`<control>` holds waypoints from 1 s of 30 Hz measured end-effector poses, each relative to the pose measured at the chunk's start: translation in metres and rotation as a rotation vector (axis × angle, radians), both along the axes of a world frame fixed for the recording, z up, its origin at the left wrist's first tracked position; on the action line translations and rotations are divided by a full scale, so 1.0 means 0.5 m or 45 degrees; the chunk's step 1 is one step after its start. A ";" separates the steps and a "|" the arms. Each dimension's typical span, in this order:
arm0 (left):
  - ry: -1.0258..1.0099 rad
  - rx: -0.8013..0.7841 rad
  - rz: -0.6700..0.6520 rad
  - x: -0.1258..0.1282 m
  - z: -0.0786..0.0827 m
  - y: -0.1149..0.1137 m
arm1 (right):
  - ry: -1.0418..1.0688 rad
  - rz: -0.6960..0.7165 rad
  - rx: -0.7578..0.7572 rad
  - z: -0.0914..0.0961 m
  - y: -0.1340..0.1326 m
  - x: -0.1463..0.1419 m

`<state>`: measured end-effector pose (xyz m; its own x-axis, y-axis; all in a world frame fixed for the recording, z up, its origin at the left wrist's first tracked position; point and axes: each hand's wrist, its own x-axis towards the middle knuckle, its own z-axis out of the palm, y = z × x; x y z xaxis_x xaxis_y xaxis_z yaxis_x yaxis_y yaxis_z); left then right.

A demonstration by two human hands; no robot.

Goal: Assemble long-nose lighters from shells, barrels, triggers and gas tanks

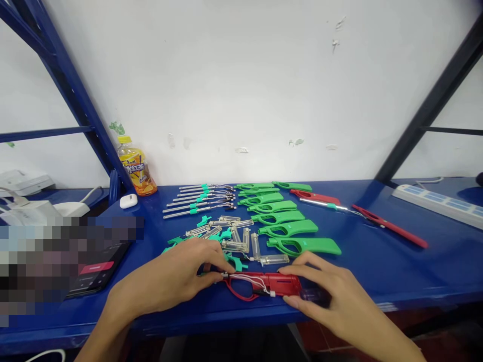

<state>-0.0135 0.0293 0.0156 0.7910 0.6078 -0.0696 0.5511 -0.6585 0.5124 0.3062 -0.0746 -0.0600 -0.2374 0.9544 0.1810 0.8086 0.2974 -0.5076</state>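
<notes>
Wiring a red lighter shell (282, 284) on table (396, 261).
Left hand (169, 281) pinches front end, right hand (328, 297) clamps rear; wires (251, 277) likely need tucking.

Handle shells (287, 229) in a row on the table (377, 271); rods (196, 203) left of them, bottle (136, 168) behind those, wired shell (281, 284) in front.
</notes>
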 end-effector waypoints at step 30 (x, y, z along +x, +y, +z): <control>0.025 -0.157 0.094 -0.010 -0.004 0.008 | 0.004 0.005 0.026 0.005 -0.001 -0.003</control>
